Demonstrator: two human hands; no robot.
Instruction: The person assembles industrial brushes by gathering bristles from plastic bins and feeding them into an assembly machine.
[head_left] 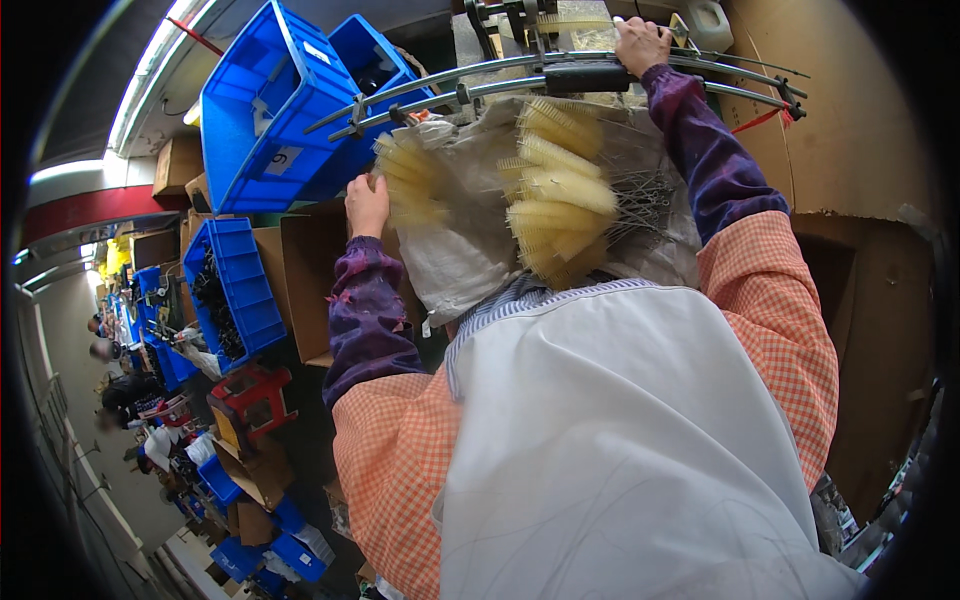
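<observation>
Yellow brushes (pixel 560 200) between left hand (pixel 366 206) and right hand (pixel 642 45)

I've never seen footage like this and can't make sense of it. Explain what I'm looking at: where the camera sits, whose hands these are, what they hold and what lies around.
There is one picture, taken by a wide fisheye camera worn on a person's head, looking down, so straight edges bend near the rim. No machine does the handling, only two bare hands. The left hand touches a bunch of pale yellow bristle brushes lying on a white woven sack. The right hand has its grip closed around a black handle on curved metal rails. More yellow brushes with wire stems lie on the sack. The white apron is the person's own. At left stand blue plastic crates and cardboard boxes.
</observation>
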